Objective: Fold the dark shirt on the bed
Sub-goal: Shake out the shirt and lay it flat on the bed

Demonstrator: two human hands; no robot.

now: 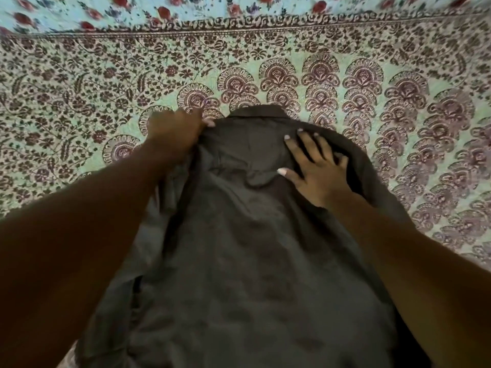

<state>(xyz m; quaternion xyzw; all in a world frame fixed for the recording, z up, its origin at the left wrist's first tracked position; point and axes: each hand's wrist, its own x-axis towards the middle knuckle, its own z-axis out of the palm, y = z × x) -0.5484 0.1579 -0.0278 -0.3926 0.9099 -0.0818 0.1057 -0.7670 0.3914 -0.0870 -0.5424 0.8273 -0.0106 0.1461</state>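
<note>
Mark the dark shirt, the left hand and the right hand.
dark shirt [252,248], head view, its middle panel.
left hand [175,131], head view, back of the hand.
right hand [318,173], head view, back of the hand.

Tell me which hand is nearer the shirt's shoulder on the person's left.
Left. The left hand grips that shoulder of the dark shirt; the right hand lies flat on the opposite shoulder.

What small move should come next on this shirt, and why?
Probably draw the left shoulder inward across the shirt. The left hand seems to pinch the dark shirt at that shoulder edge, while the right hand lies flat, fingers spread, pinning the other shoulder.
</note>
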